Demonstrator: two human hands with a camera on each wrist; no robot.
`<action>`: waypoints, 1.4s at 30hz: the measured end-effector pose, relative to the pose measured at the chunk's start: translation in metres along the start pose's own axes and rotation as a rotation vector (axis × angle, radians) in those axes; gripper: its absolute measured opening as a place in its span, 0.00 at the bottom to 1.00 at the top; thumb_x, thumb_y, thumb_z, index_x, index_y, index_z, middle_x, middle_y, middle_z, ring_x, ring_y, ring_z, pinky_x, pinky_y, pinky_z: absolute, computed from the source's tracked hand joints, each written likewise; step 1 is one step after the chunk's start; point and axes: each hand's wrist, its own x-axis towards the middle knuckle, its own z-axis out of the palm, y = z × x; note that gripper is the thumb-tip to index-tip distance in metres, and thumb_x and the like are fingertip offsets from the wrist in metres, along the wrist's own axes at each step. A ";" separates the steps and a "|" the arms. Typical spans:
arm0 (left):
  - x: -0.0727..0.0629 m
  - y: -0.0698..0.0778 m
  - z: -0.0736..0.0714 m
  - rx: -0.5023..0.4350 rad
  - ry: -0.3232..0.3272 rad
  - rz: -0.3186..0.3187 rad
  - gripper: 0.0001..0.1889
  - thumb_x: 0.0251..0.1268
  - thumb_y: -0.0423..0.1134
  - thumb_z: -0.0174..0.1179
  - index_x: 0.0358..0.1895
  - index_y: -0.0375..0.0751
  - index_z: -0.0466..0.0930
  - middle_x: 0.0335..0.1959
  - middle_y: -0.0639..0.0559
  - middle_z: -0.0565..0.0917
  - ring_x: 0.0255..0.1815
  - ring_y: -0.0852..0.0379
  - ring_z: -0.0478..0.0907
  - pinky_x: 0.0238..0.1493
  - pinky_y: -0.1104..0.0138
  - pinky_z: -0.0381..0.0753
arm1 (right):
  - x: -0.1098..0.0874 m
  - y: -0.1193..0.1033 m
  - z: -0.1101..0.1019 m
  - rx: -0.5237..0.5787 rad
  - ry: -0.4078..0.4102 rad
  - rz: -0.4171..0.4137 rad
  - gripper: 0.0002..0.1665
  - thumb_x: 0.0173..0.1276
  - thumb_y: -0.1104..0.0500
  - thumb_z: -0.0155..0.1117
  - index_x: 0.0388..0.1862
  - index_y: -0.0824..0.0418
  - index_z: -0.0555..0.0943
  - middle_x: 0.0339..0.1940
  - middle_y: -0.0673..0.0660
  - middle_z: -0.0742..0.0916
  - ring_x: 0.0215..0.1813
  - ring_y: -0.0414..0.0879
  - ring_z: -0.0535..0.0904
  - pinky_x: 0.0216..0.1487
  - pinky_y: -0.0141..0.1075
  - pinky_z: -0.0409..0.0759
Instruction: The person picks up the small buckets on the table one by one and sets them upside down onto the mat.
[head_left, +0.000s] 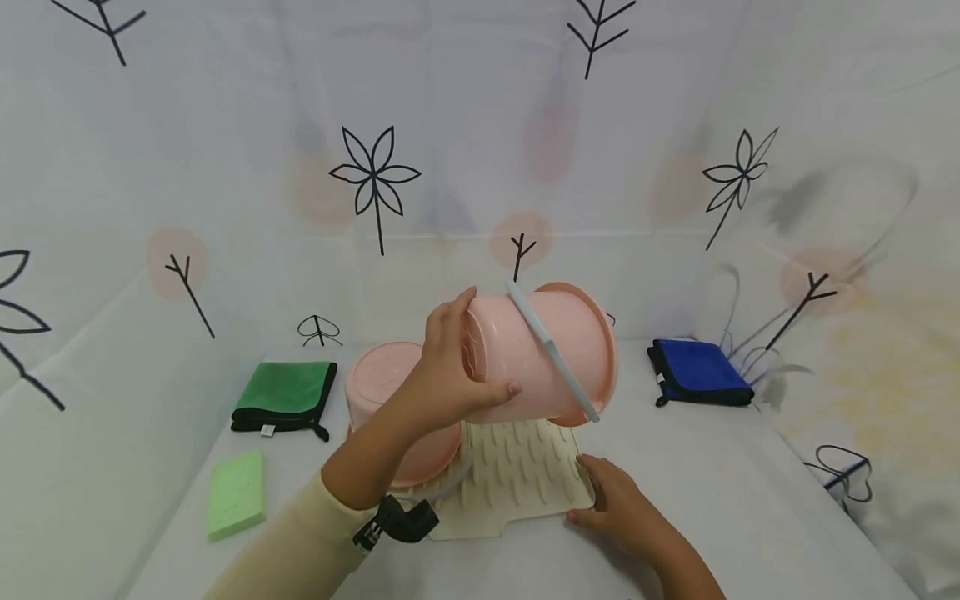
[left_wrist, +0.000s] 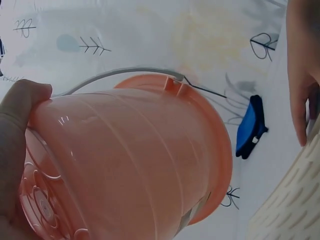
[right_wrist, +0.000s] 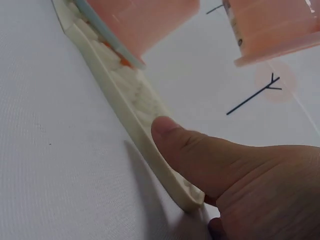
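Observation:
My left hand (head_left: 442, 375) holds a pink bucket (head_left: 540, 354) by its base, tipped on its side with the mouth facing right. The bucket's grey handle (head_left: 551, 346) lies across its body, and its ringed underside shows in the left wrist view. Below it lies a cream ridged drying mat (head_left: 517, 475). A second pink bucket (head_left: 378, 375) stands upside down on the mat's left part, partly hidden by my left forearm. My right hand (head_left: 618, 504) grips the mat's near right corner; in the right wrist view the thumb (right_wrist: 175, 142) rests on its rim while the other fingers are mostly hidden.
To the left lie a folded green cloth (head_left: 288, 392) and a light green sponge (head_left: 236, 493). A folded blue cloth (head_left: 701, 371) sits at the back right. Behind the white table (head_left: 750, 517) hangs a patterned white curtain (head_left: 450, 100).

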 end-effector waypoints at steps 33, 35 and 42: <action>0.050 -0.003 0.057 0.637 -0.309 -0.078 0.66 0.40 0.77 0.73 0.84 0.79 0.42 0.83 0.43 0.51 0.71 0.32 0.62 0.50 0.36 0.81 | -0.001 0.003 0.000 -0.018 0.036 0.000 0.48 0.65 0.46 0.78 0.78 0.64 0.71 0.78 0.66 0.73 0.81 0.71 0.59 0.77 0.70 0.57; 0.050 -0.003 0.062 0.637 -0.305 -0.090 0.65 0.40 0.78 0.73 0.83 0.82 0.41 0.84 0.43 0.50 0.74 0.31 0.60 0.54 0.33 0.78 | 0.000 0.003 0.000 -0.017 0.032 -0.002 0.49 0.65 0.46 0.78 0.78 0.65 0.70 0.78 0.66 0.73 0.81 0.71 0.60 0.78 0.69 0.57; 0.045 -0.001 0.089 0.612 -0.252 -0.116 0.62 0.42 0.80 0.69 0.82 0.85 0.41 0.87 0.43 0.42 0.81 0.26 0.48 0.61 0.23 0.65 | -0.002 0.003 -0.002 -0.010 0.026 0.045 0.49 0.63 0.45 0.78 0.79 0.61 0.71 0.79 0.64 0.74 0.82 0.71 0.58 0.78 0.70 0.56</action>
